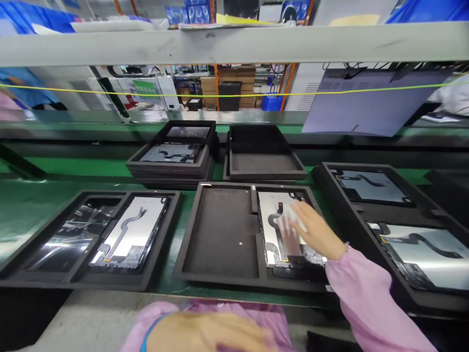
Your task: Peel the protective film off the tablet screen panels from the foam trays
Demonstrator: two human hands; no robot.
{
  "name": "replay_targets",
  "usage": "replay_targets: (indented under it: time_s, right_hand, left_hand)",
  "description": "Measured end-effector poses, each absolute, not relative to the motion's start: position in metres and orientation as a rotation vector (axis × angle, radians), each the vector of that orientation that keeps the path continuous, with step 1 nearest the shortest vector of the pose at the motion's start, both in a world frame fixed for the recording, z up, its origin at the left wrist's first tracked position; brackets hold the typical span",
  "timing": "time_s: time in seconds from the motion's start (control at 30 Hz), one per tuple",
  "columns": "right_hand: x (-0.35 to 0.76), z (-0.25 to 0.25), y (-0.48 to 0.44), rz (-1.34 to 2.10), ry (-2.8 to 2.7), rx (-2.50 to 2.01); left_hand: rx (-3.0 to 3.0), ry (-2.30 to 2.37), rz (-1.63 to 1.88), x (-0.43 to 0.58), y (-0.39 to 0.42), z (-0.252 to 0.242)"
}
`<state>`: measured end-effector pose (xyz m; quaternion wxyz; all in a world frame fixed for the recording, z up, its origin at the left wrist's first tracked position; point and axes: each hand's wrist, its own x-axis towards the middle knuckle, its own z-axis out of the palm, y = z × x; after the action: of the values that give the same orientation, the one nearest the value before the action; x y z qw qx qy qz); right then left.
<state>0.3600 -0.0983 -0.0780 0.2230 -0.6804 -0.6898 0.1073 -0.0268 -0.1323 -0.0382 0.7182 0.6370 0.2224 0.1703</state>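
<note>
Above the silvery back of a display panel (pixel 274 220), my right hand (pixel 317 230) is held palm down with its fingers stretched out; nothing is in it. Its reflection shows in the panel, and I cannot tell whether the fingertips touch. A dark ribbon cable (pixel 276 225) curves along the panel. That panel lies in the right compartment of a black foam tray (pixel 227 234), whose left compartment is bare. Low in front of my body, at the bench's near edge, my left hand (pixel 216 330) is smeared by motion, so its fingers are unclear.
Left stands another foam tray (pixel 78 278) with a silvery panel (pixel 128 230) and a glossy dark sheet (pixel 76 234). Right is a tray (pixel 361 212) with two panels. Stacked trays (pixel 172 171) and a bare-bottomed tray (pixel 266 164) stand behind. A shelf beam (pixel 234 44) crosses above.
</note>
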Motion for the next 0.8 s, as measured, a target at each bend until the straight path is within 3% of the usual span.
replay_targets:
  time_s: [0.17,0.47,0.67,0.8]
  right_hand:
    - [0.317,-0.08,-0.035,0.16,-2.252,-1.779]
    - [0.313,-0.088,0.0,-0.071,-2.252,-1.902]
    - [0.312,-0.086,0.004,0.011,-2.202,-1.984]
    - [0.316,-0.079,0.009,0.158,-2.156,-1.968]
  left_hand:
    - [1.294,0.668,0.326,-0.014,-0.135,-0.049]
    - [1.426,0.519,0.29,0.021,-0.138,-0.017]
    - [1.732,0.222,0.232,0.059,-0.1,0.003]
    - [1.81,0.399,0.347,0.066,-0.085,-0.006]
